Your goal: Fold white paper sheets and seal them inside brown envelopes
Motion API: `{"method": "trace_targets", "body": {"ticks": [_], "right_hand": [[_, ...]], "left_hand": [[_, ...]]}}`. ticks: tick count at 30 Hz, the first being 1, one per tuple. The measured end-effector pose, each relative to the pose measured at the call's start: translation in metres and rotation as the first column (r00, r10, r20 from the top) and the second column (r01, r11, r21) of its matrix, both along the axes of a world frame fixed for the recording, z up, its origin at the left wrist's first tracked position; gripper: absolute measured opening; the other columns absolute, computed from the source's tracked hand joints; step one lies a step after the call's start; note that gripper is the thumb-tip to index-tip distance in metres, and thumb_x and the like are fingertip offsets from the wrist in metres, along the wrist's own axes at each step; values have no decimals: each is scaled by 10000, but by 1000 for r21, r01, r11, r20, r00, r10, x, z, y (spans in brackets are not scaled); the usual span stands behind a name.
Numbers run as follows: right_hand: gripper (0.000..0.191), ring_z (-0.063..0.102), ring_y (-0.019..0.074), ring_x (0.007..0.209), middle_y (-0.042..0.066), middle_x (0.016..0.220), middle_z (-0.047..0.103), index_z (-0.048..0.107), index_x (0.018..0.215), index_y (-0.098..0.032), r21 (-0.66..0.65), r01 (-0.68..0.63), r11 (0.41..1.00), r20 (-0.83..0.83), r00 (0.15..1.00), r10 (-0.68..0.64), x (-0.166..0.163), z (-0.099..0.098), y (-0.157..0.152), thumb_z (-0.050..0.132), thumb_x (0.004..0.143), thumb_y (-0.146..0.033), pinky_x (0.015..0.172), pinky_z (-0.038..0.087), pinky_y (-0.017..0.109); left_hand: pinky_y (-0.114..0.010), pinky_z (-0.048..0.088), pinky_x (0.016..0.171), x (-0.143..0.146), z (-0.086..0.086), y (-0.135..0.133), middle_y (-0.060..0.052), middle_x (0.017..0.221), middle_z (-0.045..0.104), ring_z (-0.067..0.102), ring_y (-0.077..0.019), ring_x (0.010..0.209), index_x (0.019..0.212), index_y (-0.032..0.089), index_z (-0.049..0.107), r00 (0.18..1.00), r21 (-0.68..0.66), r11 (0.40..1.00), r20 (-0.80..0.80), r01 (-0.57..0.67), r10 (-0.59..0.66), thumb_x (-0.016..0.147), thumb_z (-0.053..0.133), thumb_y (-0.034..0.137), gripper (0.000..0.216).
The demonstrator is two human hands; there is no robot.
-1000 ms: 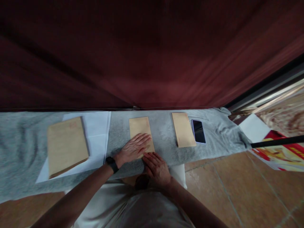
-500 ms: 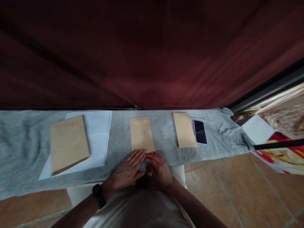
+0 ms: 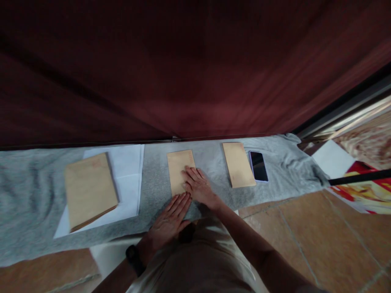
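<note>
A brown paper envelope [image 3: 179, 167] with small red print lies flat in front of me on the grey cloth. My right hand [image 3: 199, 186] rests on its right side, fingers stretched out and palm down. At the envelope's near end lies my left hand [image 3: 173, 211], flat with fingers extended, its fingertips close to the right hand. The near edge of the envelope is hidden by my hands. To the right sits a second brown envelope [image 3: 239, 165]. On the left a stack of brown envelopes [image 3: 90, 189] rests on white paper sheets [image 3: 130, 185].
A phone [image 3: 258, 167] with a light purple edge lies beside the right envelope. Grey cloth [image 3: 30, 195] covers the narrow surface, and a dark red curtain-like backdrop [image 3: 189, 81] rises behind it. A colourful printed sheet [image 3: 366, 187] and a dark bar [image 3: 360, 178] are at far right.
My right hand has moved up and forward from the near end onto the envelope's right side. My left hand stays at the near end. The view has shifted slightly.
</note>
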State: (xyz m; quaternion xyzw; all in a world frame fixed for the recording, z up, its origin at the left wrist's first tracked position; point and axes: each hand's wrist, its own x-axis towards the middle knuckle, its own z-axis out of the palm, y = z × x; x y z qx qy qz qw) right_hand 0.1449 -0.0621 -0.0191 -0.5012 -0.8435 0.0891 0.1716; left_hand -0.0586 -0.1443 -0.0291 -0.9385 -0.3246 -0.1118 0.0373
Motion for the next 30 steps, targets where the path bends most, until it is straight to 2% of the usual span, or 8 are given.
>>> {"method": "trace_targets", "body": {"ticks": [5,7,12,19,25,27,30], "right_hand": [[539,375,242,1544,108,1668,385,443,1578,-164,19,91,996,20,996,-91,3,-4,51,468,1088,-385,1300,238,462],[564,378,238,1543,115,1661,392,430,1582,-131,16,108,994,20,994,-108,2,-4,67,463,1090,-404,1307,222,454],[590,342,273,1560,134,1674,357,404,1591,-99,1,83,997,51,995,-83,-17,-4,90,441,1094,-414,1319,170,492],[610,310,243,1574,121,1683,351,367,1610,-126,-36,-120,992,48,991,122,-48,-6,73,452,1094,-440,1323,177,465],[561,348,229,1551,109,1666,397,437,1570,-139,-15,-241,971,18,970,241,-26,-2,37,495,1084,-413,1317,218,453],[530,345,215,1553,104,1668,396,453,1561,-151,-16,-242,970,17,970,242,-16,0,31,494,1086,-383,1315,228,445],[524,323,212,1567,108,1678,375,431,1576,-160,-9,-143,990,25,989,144,-3,2,28,476,1091,-355,1312,233,449]], "left_hand": [[-430,236,1301,-1,2,0,-138,1682,364,310,-253,1575,1610,107,358,1000,-5,1000,4,11,-11,1029,495,351,645],[-427,232,1302,-2,0,-1,-137,1696,335,284,-254,1585,1618,109,342,1000,-24,1000,6,6,-6,1022,502,351,663],[-428,219,1303,-2,-3,-2,-127,1706,319,271,-260,1588,1615,109,349,999,-19,1000,-30,-14,13,1013,515,355,672],[-418,228,1294,-1,-1,-1,-126,1683,372,305,-244,1574,1597,126,393,1000,-5,1000,-15,-12,12,1022,499,378,637],[-400,201,1299,-2,-4,-1,-110,1647,442,361,-230,1543,1592,133,411,1000,-14,1000,18,-14,15,1027,489,389,625],[-400,209,1297,-1,-4,0,-107,1644,447,367,-228,1539,1604,139,390,1000,-14,1000,22,-14,14,1021,498,383,641],[-415,241,1287,0,-3,1,-107,1653,433,365,-233,1542,1627,160,341,1000,-22,1000,21,-17,18,1016,509,429,688]]}}
